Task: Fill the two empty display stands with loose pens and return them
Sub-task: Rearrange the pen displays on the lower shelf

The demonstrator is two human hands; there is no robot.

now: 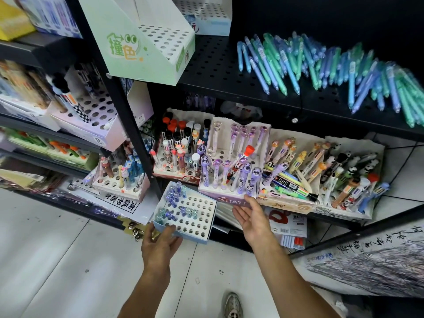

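Left hand (160,239) gripped the near corner of a pale blue display stand (197,216), thumb over the front edge, fingers curled beneath; held clear of the shelf, tilted, just in front of the lowest tier. Carried only a few clear blue-topped pens (174,203), clustered at the far-left corner, most holes bare.

Right hand (249,216) lay released, palm up, fingers straight, fingertips touching the underside of the front lip of a purple display stand (229,198) that sat on the bottom shelf (339,220), partly filled with purple-capped pens (238,173).

Further out, above and to the right of that hand, spread a heap of loose blue and green pens (332,70) across the black perforated upper shelf (218,72). Up and left of it leaned a green empty stand (142,37), with a white empty stand (206,17) behind, every visible hole vacant.

Judged the stands as light, thin card: stiff enough when supported under the base, likely to flex or tip if pinched by one corner, so better taken with a hand under each side. Judged the loose pens light, smooth and wrapped in film, likely to slip and roll; better gathered as a small bundle round the barrels and fed tip-down, one per hole.
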